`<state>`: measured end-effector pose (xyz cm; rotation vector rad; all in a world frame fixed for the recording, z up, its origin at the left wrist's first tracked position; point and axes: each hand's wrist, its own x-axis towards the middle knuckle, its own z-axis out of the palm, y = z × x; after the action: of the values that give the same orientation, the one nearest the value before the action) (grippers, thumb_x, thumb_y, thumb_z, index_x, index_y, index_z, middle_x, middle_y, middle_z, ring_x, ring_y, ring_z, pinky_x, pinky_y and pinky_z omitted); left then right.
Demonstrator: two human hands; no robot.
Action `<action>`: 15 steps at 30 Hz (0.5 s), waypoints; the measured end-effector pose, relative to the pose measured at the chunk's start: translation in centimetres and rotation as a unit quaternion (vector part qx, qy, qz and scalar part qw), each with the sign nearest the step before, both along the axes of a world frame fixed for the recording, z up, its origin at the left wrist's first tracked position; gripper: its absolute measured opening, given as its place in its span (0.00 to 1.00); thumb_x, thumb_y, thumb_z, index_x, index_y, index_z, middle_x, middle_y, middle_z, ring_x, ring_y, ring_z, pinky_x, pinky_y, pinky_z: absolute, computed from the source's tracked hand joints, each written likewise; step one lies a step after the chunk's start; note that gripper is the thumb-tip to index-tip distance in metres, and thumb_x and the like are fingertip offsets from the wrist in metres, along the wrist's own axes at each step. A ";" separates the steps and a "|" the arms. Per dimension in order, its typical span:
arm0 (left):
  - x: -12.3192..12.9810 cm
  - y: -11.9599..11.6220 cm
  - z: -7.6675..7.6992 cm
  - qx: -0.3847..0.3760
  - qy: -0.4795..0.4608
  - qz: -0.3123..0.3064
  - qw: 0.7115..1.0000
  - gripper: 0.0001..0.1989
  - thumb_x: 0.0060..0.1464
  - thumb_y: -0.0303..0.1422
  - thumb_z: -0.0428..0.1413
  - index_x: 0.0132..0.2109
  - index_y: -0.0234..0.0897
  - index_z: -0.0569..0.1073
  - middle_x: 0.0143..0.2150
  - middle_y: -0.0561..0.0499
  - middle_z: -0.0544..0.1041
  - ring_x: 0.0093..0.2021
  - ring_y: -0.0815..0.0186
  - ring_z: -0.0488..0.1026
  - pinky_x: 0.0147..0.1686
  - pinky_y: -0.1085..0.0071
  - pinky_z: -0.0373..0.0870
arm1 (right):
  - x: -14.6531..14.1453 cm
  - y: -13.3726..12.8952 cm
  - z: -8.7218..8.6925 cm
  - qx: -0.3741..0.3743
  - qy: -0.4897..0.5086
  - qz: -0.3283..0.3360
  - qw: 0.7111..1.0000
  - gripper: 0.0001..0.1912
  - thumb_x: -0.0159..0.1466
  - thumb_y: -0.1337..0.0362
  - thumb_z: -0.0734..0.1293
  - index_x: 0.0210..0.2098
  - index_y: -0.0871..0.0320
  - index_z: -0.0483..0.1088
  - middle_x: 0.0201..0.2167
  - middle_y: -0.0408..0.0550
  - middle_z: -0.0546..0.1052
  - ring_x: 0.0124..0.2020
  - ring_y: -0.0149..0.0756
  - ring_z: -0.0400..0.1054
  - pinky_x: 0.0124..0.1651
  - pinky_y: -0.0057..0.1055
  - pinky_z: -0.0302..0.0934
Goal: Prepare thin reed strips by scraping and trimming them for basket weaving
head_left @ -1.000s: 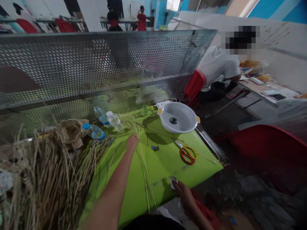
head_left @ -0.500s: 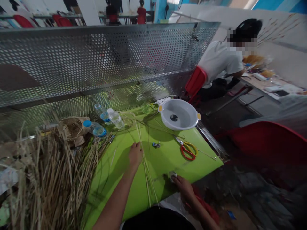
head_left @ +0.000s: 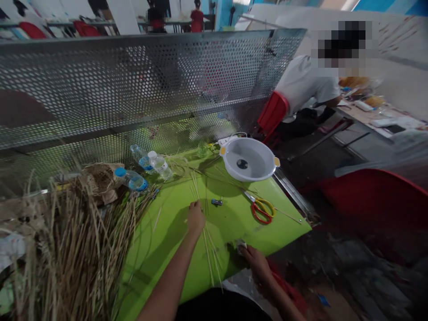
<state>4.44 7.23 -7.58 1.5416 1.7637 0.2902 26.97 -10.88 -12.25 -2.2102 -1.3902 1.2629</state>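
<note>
On the green tabletop (head_left: 160, 249), my left hand (head_left: 196, 217) closes with bent fingers over a few long pale straw strips (head_left: 207, 254). These run from the back of the table down to its near edge, fanning apart below the hand. Near the front edge, my right hand (head_left: 257, 261) pinches a small crumpled whitish wad (head_left: 241, 246), perhaps cloth or paper. A small clip-like metal and blue object (head_left: 216, 202) lies just right of my left hand. Scissors with red and yellow handles (head_left: 262, 210) rest further right, blades partly apart.
A white basin (head_left: 249, 158) with a dark thing in it stands at the back right. Several plastic bottles (head_left: 162, 166) are at the back left, beside a big heap of dry stalks (head_left: 76, 249). A perforated metal panel (head_left: 150, 89) borders the far side. A person (head_left: 304, 87) sits beyond.
My left hand has moved a little right, from beside the straw strips onto them, and the strips have shifted slightly. My right hand stays where it was with the whitish wad.
</note>
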 end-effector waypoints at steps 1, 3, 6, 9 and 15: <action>0.3 0.1 0.1 0.000 -0.004 -0.003 1.000 0.24 0.56 0.22 0.51 0.59 0.36 0.67 0.57 0.35 0.69 0.56 0.52 0.69 0.52 0.62 0.68 | 0.0 0.0 0.0 -0.001 -0.002 0.000 1.000 0.27 0.61 0.43 0.54 0.26 0.57 0.70 0.24 0.49 0.75 0.29 0.43 0.68 0.32 0.32 0.54; 0.9 0.1 0.4 0.000 -0.016 -0.004 1.000 0.23 0.55 0.23 0.52 0.59 0.38 0.68 0.58 0.36 0.70 0.55 0.54 0.71 0.52 0.65 0.67 | 0.0 0.1 0.0 -0.002 -0.006 0.001 1.000 0.27 0.61 0.43 0.54 0.27 0.57 0.71 0.25 0.50 0.76 0.30 0.45 0.69 0.34 0.33 0.55; 1.0 -0.3 1.1 0.015 -0.029 0.009 0.999 0.24 0.56 0.24 0.53 0.59 0.39 0.68 0.60 0.39 0.70 0.55 0.56 0.72 0.53 0.65 0.67 | 0.0 0.1 0.3 -0.004 -0.009 0.007 1.000 0.28 0.61 0.42 0.54 0.27 0.56 0.73 0.26 0.51 0.78 0.32 0.47 0.70 0.36 0.35 0.58; -1.1 -1.6 1.8 0.040 -0.025 0.043 0.998 0.23 0.57 0.27 0.54 0.59 0.41 0.68 0.59 0.43 0.72 0.55 0.59 0.72 0.54 0.65 0.68 | 0.2 -0.3 0.7 0.007 0.009 0.004 1.000 0.28 0.60 0.41 0.55 0.29 0.56 0.75 0.27 0.51 0.79 0.33 0.49 0.71 0.38 0.37 0.61; -12.0 -7.3 3.1 0.079 0.081 0.177 0.978 0.17 0.58 0.29 0.52 0.55 0.40 0.72 0.54 0.46 0.75 0.53 0.60 0.72 0.53 0.64 0.67 | 0.9 -1.2 0.4 0.019 0.052 -0.008 0.998 0.26 0.57 0.43 0.60 0.36 0.55 0.79 0.32 0.52 0.81 0.38 0.52 0.74 0.40 0.38 0.66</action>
<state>-7.61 -0.03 -4.45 1.3823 2.1924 0.5013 27.86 -12.03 -11.84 -2.0940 -1.3428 1.3146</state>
